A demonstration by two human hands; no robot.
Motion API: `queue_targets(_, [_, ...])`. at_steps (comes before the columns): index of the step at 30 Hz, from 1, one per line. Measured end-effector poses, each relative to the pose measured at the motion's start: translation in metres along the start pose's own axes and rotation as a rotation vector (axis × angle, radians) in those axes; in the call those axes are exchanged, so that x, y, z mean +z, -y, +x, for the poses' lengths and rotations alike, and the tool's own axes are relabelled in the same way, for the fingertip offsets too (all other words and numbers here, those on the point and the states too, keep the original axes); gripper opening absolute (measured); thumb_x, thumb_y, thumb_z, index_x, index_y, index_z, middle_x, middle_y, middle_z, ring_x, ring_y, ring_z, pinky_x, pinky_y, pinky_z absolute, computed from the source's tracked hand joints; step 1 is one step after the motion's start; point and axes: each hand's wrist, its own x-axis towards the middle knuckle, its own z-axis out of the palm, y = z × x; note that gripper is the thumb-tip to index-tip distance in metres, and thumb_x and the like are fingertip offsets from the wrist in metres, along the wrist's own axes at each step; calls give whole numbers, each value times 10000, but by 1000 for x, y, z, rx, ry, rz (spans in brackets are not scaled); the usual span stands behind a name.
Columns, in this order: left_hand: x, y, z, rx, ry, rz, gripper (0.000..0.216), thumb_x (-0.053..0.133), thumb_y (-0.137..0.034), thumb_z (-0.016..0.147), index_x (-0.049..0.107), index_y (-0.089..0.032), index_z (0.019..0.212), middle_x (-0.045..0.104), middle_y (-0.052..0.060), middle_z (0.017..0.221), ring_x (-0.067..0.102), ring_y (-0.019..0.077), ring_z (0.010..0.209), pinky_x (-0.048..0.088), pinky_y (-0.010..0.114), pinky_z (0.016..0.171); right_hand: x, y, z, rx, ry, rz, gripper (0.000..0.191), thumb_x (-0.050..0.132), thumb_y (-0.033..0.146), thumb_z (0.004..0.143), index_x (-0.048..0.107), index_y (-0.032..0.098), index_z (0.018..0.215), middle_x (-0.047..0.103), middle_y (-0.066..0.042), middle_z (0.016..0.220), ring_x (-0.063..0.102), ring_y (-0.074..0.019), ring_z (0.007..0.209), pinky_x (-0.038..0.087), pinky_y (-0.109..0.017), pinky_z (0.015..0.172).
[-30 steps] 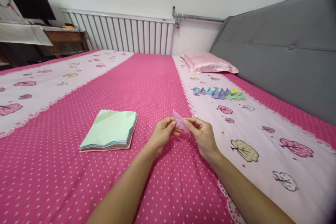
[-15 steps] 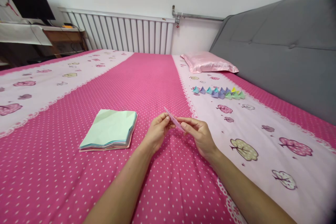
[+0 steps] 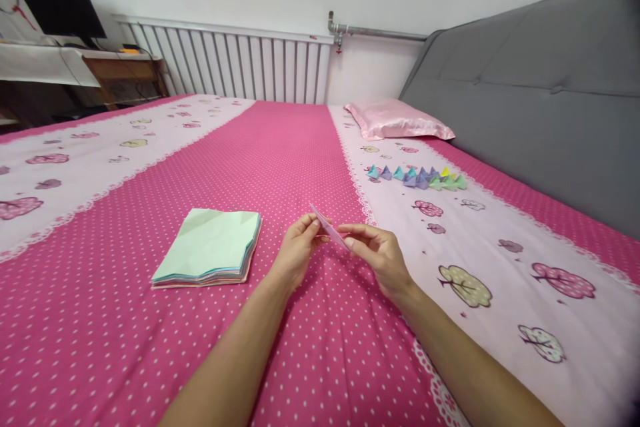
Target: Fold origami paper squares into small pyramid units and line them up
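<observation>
Pink folded paper [image 3: 330, 229]: seen nearly edge-on, slanting, one point up and leftward; held over the dotted middle band of the bed [image 3: 295, 147], well in from the far edge. Left hand [image 3: 295, 250]: thumb and fingers pinched together on the paper's upper part. Right hand [image 3: 387, 260]: thumb tip at the paper's lower end, forefinger a little apart from the thumb; from where I stand, cannot tell whether it grips.

Stack of paper [image 3: 207, 243]: pale green sheet on top, blue and other colours showing at its side; lies flat to the left of the left hand, further from the headboard edge. Small folded pieces [image 3: 423, 181]: purple, blue, green and one yellow, pointed, in two close rows on the pale printed band, toward the headboard edge. Pillow [image 3: 400, 121]: pink, shiny, near the corner where far edge and headboard meet.

Surroundings: grey headboard [image 3: 540, 80] along the right edge; white radiator [image 3: 230, 63] beyond the far edge; dark monitor [image 3: 57, 7] on a desk [image 3: 123, 70] past the far left corner.
</observation>
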Motion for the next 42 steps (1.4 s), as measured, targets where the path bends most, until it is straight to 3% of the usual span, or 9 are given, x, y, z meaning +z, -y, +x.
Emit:
queue_targets(8, [-1, 1, 1, 24, -9, 60, 136, 603, -271, 744, 611, -136, 763, 587, 15, 737, 521, 87, 662, 421, 212, 658, 1, -1, 1, 26, -11, -18, 230, 651, 263, 687, 679, 184, 901, 710, -62, 872, 651, -182, 768, 511, -304, 675])
queue_targets(15, [-1, 1, 1, 38, -3, 100, 133, 594, -274, 748, 603, -142, 759, 590, 14, 720, 529, 92, 658, 422, 215, 661, 1, -3, 1, 39, -15, 11, 196, 644, 230, 681, 680, 182, 868, 710, -60, 882, 660, -183, 803, 522, -309, 723])
queue_targets(26, [-3, 5, 3, 73, -8, 163, 110, 570, -263, 756, 586, -155, 741, 580, -2, 698, 539, 95, 650, 424, 217, 659, 5, -6, -3, -68, -86, -286, 266, 579, 254, 737, 644, 162, 978, 698, -84, 923, 676, -179, 744, 557, -283, 649])
queue_targets(32, [-3, 6, 3, 83, -31, 209, 98, 553, -241, 762, 583, -152, 735, 574, -5, 682, 520, 89, 622, 412, 207, 631, 4, -8, -3, -161, -100, -404, 337, 554, 226, 752, 611, 175, 1081, 697, -80, 929, 675, -184, 796, 567, -297, 698])
queue_targets(38, [-2, 7, 3, 70, -25, 264, 100, 546, -222, 762, 589, -147, 713, 569, -4, 646, 505, 91, 590, 398, 207, 609, 3, -7, -2, -122, -87, -479, 365, 544, 254, 762, 589, 168, 1114, 701, -89, 886, 679, -187, 765, 572, -312, 695])
queue_targets(42, [-1, 8, 1, 42, 59, 321, 122, 543, -217, 762, 633, -134, 752, 585, 16, 663, 507, 98, 596, 389, 213, 608, 2, -7, -2, -114, -78, -516, 384, 568, 283, 753, 588, 164, 1117, 701, -85, 839, 677, -182, 717, 566, -302, 673])
